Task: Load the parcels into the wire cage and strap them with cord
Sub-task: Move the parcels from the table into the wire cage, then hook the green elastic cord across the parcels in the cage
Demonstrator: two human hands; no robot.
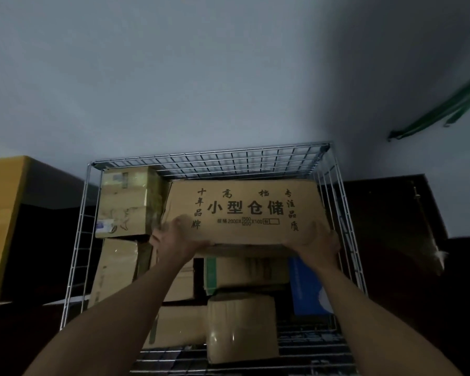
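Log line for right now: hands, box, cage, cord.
left hand: grips printed box, left end | right hand: grips right end | printed box: under wire cage top, above stacked parcels | green cord: away from cage

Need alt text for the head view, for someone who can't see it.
The left hand and right hand grip the lower corners of a large printed cardboard box high in a wire cage stacked with parcels. Green cord shows at upper right.

Head camera, wide-angle, faces forward into wire cage [228, 162], close.
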